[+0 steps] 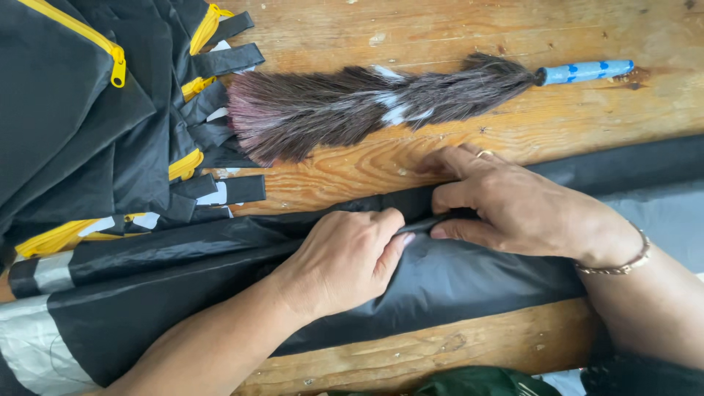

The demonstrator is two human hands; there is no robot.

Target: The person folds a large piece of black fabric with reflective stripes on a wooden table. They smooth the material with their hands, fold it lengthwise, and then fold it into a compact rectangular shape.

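Black fabric (455, 282), glossy, creased, silver-grey at ends, stretched across wooden table (440, 158). Left hand (345, 257) pinching raised fold on top; right hand (513, 205) gripping same fold just beside. Feather duster (367, 106) beyond, apart.

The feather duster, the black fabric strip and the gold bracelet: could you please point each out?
feather duster (367, 106), head view, middle of the feathers.
black fabric strip (469, 282), head view, bare cloth below the hands.
gold bracelet (623, 268), head view, chain at the right wrist.

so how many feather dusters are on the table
1: the feather duster lies on the wooden table, above both hands; the black fabric could hide more.
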